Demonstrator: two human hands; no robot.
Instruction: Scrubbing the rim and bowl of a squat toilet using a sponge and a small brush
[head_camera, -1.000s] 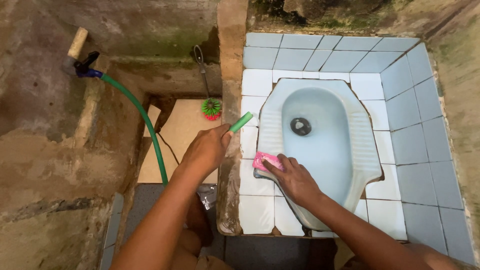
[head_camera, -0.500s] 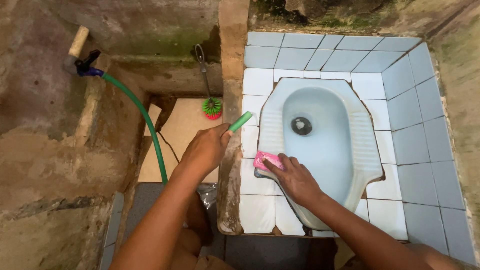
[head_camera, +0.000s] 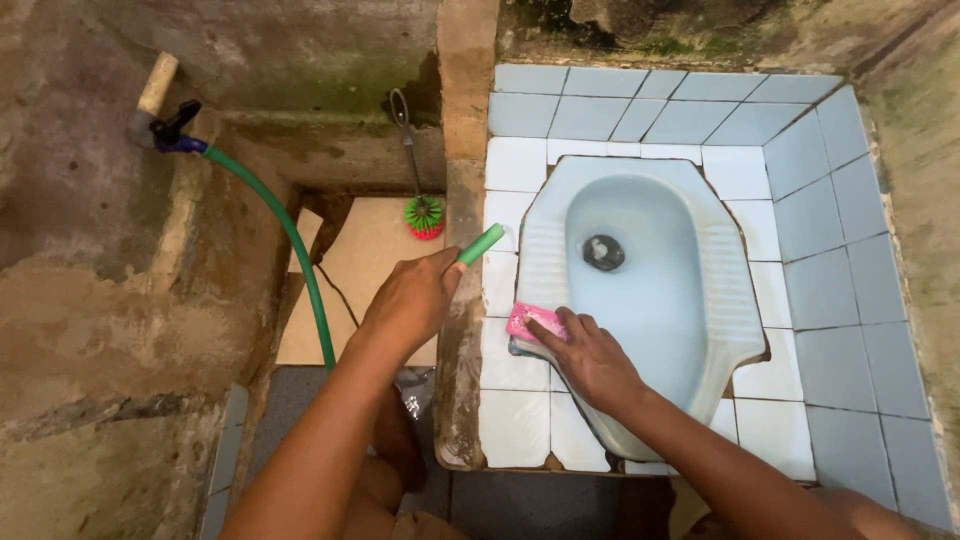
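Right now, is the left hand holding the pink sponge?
No. The left hand grips the green hose end, while the right hand presses the pink sponge on the squat toilet's rim.

Hands at a pale blue squat toilet (head_camera: 690, 300)
Right hand (head_camera: 590, 362) presses a pink sponge (head_camera: 528, 322) on the toilet's left rim; left hand (head_camera: 412, 300), left of the toilet, grips a green hose (head_camera: 300, 250) end; a green-red brush (head_camera: 424, 215) stands beyond it

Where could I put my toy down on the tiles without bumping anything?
Bare white tiles right of the pale blue squat pan, and blue ones behind it. Crowded on the pan's left rim: the right hand presses the pink sponge.
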